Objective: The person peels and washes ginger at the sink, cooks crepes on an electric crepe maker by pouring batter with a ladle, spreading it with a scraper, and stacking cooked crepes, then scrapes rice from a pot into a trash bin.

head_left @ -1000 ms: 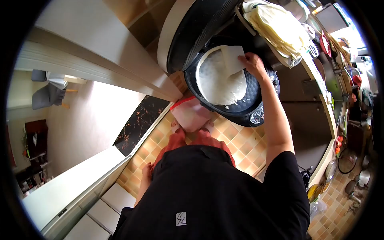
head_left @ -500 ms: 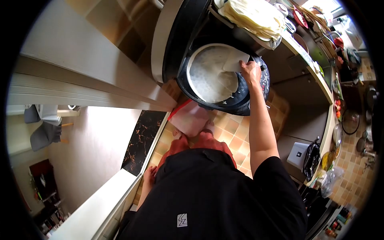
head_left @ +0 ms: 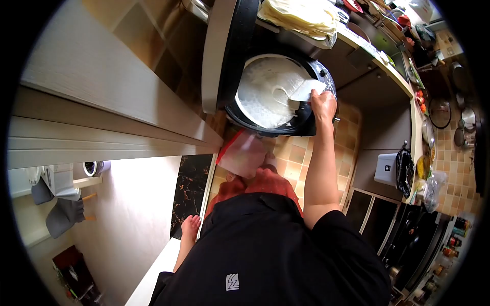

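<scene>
Scraper [head_left: 304, 91] pinched in right hand [head_left: 324, 105], against white batter [head_left: 263, 92]; left hand [head_left: 191, 226] loosely uncurled, empty

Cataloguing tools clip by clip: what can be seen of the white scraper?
The white scraper is a flat, plain piece, apparently plastic, with no separate handle visible. The right hand grips one end. It sits over the dark round pan, its opposite edge appearing to meet the white mixture. Its gripped end is partly hidden.
</scene>
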Tool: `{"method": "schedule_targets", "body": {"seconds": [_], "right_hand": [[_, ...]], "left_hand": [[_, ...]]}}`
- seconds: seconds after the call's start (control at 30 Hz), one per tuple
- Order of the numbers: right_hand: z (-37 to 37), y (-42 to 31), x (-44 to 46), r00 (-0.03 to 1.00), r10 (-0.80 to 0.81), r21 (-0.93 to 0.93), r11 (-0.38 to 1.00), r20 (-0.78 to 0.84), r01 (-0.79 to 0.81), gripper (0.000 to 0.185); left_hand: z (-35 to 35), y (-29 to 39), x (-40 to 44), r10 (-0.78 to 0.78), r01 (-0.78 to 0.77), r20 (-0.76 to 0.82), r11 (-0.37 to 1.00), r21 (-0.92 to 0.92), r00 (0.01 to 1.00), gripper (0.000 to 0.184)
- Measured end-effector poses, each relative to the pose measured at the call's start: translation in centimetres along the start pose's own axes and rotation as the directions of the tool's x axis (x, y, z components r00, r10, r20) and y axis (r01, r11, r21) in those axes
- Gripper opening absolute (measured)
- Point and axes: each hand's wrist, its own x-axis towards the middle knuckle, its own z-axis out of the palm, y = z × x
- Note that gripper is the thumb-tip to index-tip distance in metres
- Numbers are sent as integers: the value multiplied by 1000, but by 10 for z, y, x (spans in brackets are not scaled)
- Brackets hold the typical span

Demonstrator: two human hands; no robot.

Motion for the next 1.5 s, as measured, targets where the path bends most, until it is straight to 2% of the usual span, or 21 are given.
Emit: {"method": "schedule_targets", "body": {"seconds": [0.07,0.17,0.3,0.33,0.43,0.47,0.5,0.57,0.63,0.77,0.83,0.9,0.93,0.97,1.03,1.1,1.2,1.23,1.3,1.37,1.5], "right_hand": [[-17,-3,-15,996,32,146,988,82,-44,44],[-38,-16,-32,962,216,368,891,168,-265,37],[-63,-12,-31,969,150,633,735,196,-242,32],[-74,-17,-32,984,97,643,747,147,-170,32],[-108,-44,-43,999,-16,622,782,-33,33,26],[-111,-51,-44,995,-29,562,824,-90,75,17],[-105,-48,-44,963,-178,425,870,-204,251,15],[-76,-33,-43,797,-491,89,830,-353,551,11],[-57,-23,-46,777,-574,-14,807,-258,591,12],[-108,-58,-51,695,-653,8,727,-303,686,7],[-121,-60,-51,710,-638,11,741,-297,671,6],[-95,-33,-35,616,-759,6,629,-210,777,6],[-89,-27,-33,615,-786,30,615,-65,788,6],[-86,-20,-31,591,-806,-11,592,-35,806,7],[-93,-22,-16,506,-846,40,507,-167,861,7],[-100,-32,1,411,-905,105,401,-112,910,10],[-83,-43,31,87,-996,135,85,-10,987,18],[-76,-48,39,-32,-999,154,-29,17,988,20],[-57,-60,57,-272,-961,204,-256,55,945,24],[-39,-77,70,-438,-898,273,-411,40,870,20],[-12,-116,83,-618,-786,427,-564,-16,707,20]], "left_hand": [[-3,8,5,-1,1,16,1000,5,1000,53],[2,21,10,-5,4,50,1000,23,999,54],[9,28,15,-9,7,56,999,46,998,54],[11,29,15,-7,4,68,999,50,998,54],[19,29,12,0,-3,79,1000,31,997,53],[21,28,13,5,-7,69,999,31,998,53],[23,26,12,12,-14,59,999,29,998,52],[22,18,13,14,-14,52,1000,5,999,52],[18,8,21,21,-20,32,999,-36,999,52],[8,-27,14,66,-66,-4,993,-100,998,45],[16,-40,4,11,-20,-85,994,-104,996,42],[22,-56,-6,16,-26,-83,992,-121,996,41],[24,-64,-9,17,-27,-81,991,-127,997,40],[29,-70,-8,30,-40,-85,993,-114,996,41],[35,-91,-12,43,-54,-112,994,-98,993,43],[48,-99,-32,31,-46,-115,990,-130,993,44],[57,-123,-33,4,-33,-135,977,-212,991,43],[61,-130,-37,54,-82,-130,971,-224,990,43],[92,-125,-70,63,-114,-207,963,-245,976,42],[101,-139,-81,76,-135,-219,953,-272,973,41],[119,-173,-104,24,-126,-311,941,-314,950,41]]}}
